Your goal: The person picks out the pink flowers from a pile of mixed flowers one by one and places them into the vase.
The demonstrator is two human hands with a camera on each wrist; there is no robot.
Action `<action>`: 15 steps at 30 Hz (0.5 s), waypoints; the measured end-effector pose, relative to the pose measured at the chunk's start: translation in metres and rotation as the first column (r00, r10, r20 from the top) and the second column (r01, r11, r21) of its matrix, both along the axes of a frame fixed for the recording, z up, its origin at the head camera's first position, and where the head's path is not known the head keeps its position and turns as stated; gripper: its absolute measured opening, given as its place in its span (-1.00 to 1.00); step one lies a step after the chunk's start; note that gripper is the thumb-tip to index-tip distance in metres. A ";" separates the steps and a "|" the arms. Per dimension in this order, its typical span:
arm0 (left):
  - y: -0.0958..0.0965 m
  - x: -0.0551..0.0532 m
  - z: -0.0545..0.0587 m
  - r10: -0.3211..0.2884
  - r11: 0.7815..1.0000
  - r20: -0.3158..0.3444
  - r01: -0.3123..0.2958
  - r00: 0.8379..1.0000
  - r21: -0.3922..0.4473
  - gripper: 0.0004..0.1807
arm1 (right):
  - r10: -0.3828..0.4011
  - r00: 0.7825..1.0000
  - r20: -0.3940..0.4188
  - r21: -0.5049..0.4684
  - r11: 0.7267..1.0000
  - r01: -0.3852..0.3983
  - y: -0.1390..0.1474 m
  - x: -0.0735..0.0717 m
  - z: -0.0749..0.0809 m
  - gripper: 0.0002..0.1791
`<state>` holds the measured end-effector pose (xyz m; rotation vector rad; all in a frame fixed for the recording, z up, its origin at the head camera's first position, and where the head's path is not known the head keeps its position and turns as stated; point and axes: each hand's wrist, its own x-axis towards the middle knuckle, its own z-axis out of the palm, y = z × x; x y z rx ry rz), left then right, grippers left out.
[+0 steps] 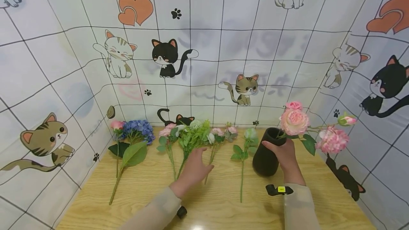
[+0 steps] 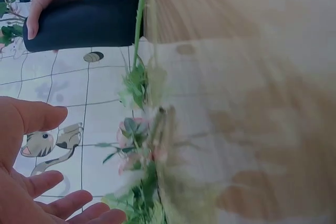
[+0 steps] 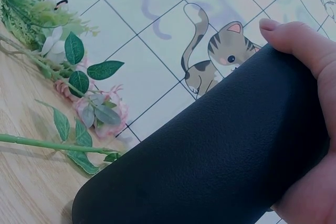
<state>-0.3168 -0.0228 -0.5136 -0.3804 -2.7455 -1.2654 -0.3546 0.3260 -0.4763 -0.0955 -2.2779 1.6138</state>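
A black vase (image 1: 266, 157) leans slightly on the right part of the table, and my right hand (image 1: 285, 153) grips it near the rim. Pink flowers (image 1: 294, 120) stick out of its mouth toward the right. My left hand (image 1: 195, 166) hovers over the middle of the table with fingers spread and nothing in its grasp, as the left wrist view also shows. Close by it lie a green leafy spray (image 1: 191, 139) and a stem with small pink and white flowers (image 1: 217, 136). Between the hands lies a single pale rose (image 1: 250, 136) on a long green stem.
A blue hydrangea (image 1: 138, 130) with large leaves and a pink flower (image 1: 117, 125) lie at the table's left. Another pink spray (image 1: 167, 132) lies left of the greenery. A cat-print cloth (image 1: 204, 63) hangs behind and beside the wooden table (image 1: 220, 208).
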 end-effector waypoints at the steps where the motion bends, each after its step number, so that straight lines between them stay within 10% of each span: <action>1: -0.003 -0.001 -0.001 0.011 1.000 0.005 -0.011 1.000 -0.004 -0.21 | 0.000 1.000 0.001 0.000 1.000 0.000 -0.001 0.000 0.000 -0.28; 15: -0.035 0.009 -0.002 0.025 0.999 -0.029 -0.026 0.999 -0.034 -0.28 | 0.001 1.000 -0.025 0.019 1.000 -0.001 -0.003 0.000 0.001 -0.30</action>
